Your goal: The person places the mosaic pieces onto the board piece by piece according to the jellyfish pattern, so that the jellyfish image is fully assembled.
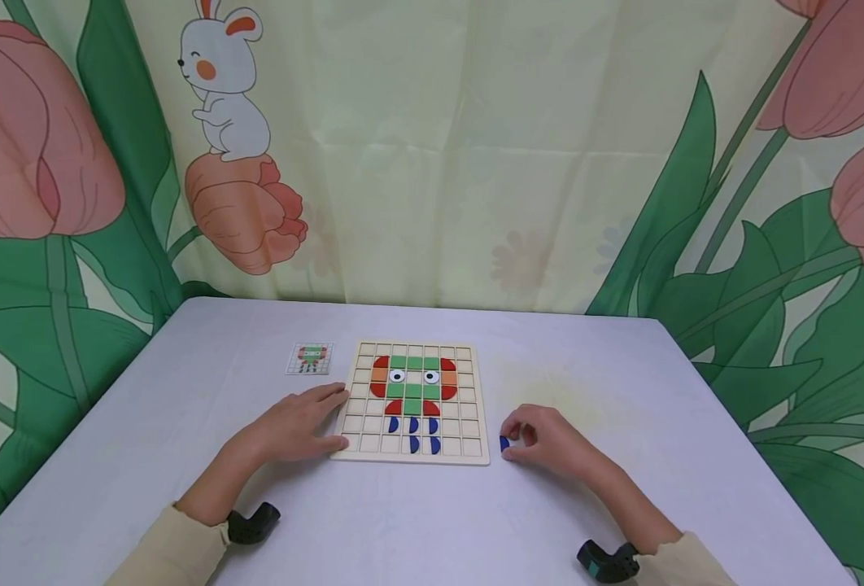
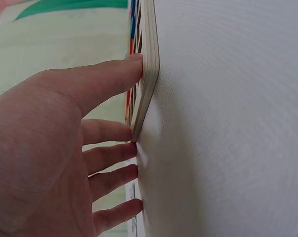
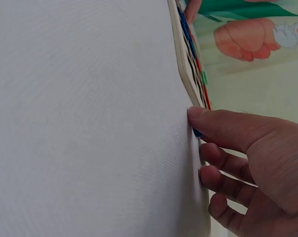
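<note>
A wooden grid board lies on the table, bearing green, red, orange and blue tiles and two eye tiles that form a figure. Several blue curved tiles sit in its lower squares. My left hand rests at the board's left edge, fingers spread, with the thumb touching the rim in the left wrist view. Just right of the board, my right hand pinches another blue curved piece between thumb and fingers. In the right wrist view this blue piece is mostly hidden behind the thumb.
A small pattern card with a similar coloured figure lies left of the board's top corner. White cloth covers the table. Behind it hangs a curtain printed with tulips and a rabbit. Each wrist wears a black device.
</note>
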`<control>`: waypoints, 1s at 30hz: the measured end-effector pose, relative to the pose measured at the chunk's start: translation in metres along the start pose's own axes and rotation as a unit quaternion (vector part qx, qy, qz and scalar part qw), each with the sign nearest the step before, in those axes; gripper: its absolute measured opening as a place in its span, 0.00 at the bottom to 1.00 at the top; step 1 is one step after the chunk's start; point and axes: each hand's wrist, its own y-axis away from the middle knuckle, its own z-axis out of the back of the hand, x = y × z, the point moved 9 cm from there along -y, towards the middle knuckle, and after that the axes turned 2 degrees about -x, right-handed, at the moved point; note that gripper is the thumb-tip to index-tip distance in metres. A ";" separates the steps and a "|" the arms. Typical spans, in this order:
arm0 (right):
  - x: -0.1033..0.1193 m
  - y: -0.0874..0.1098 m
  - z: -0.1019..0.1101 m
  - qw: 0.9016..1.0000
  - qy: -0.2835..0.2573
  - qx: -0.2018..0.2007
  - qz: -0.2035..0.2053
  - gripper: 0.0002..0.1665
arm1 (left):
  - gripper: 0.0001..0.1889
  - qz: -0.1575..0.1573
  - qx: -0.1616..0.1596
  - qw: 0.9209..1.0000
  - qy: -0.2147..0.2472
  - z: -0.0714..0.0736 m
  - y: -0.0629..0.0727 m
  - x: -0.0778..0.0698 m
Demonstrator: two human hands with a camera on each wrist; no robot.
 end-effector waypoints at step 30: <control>0.104 -0.046 -0.052 0.995 0.031 0.024 0.091 0.09 | 0.39 -0.006 -0.004 1.000 0.006 0.000 0.002 -0.001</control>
